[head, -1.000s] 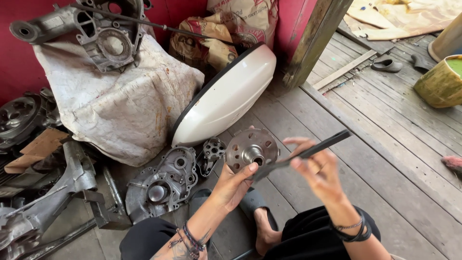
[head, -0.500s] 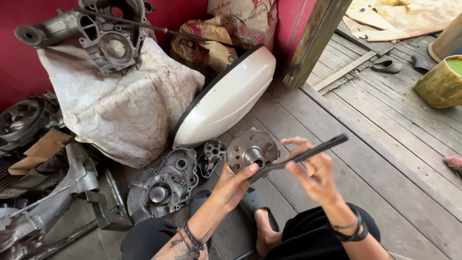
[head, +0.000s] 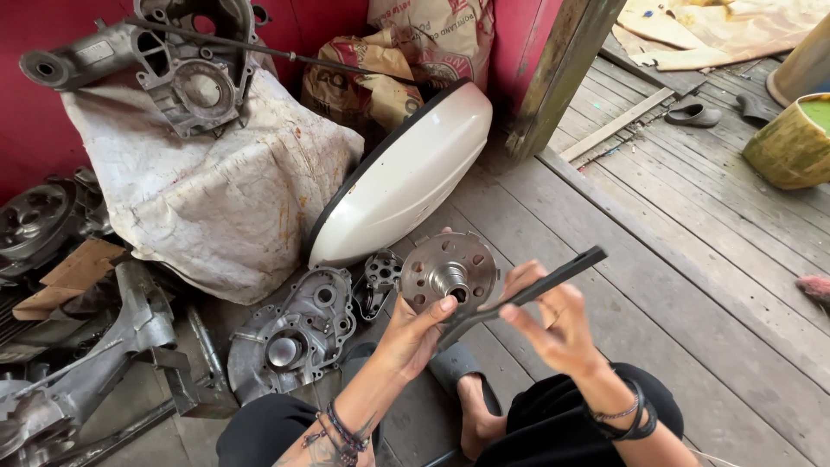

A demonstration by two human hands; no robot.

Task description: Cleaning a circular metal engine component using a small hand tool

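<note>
- Weathered wooden floor (head: 692, 259); red wall (head: 35, 130) at far left.
- Left hand (head: 415, 333): fingers closed on the rim of a round metal hub disc (head: 448, 275), held upright above the lap.
- Right hand (head: 553, 324): fingers pinch a flat dark metal bar (head: 527, 292); its near end touches the disc.
- White scooter side panel (head: 406, 177) leans just beyond the disc.
- Grey engine cover (head: 290, 342) lies on the floor, near left.

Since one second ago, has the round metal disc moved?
No. The round metal disc in the left hand stays just below the white cover, as before.

Both hands (head: 415, 333) raised, fingers (head: 519, 316) curled.
</note>
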